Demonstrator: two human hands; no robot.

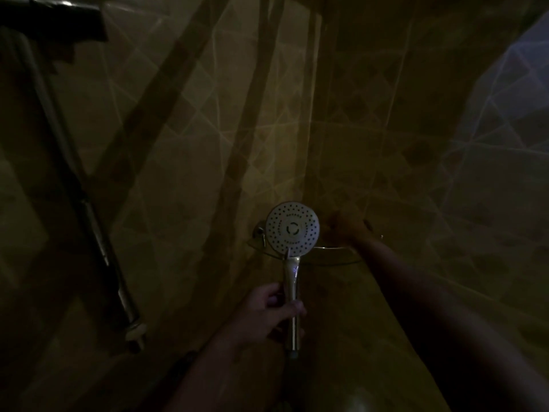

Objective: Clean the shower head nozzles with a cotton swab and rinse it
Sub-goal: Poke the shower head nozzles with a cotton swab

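head view, very dim, yellowish light on a tiled wall [184,120]. left hand [269,310] is wrapped round the chrome handle of the shower head [292,228], fingers clenched on the lower part of the handle, thumb across the front. shower head stands upright, round white face w/ rows of dark nozzle holes turned toward the camera, a ring mark at its centre. it sits mid-frame, in front of the wall corner, just left of a glass corner shelf [335,257] w/ a metal bracket [260,233] at its left end. right hand [349,226] is stretched out to the shelf, above its rim, in deep shadow; can't tell if it's closed on anything or loose. right forearm runs down to the bottom right corner of frame. far left, a dark metal rail [98,242] slants down the wall, ending in a pale fitting. no swab can be made out in this light.
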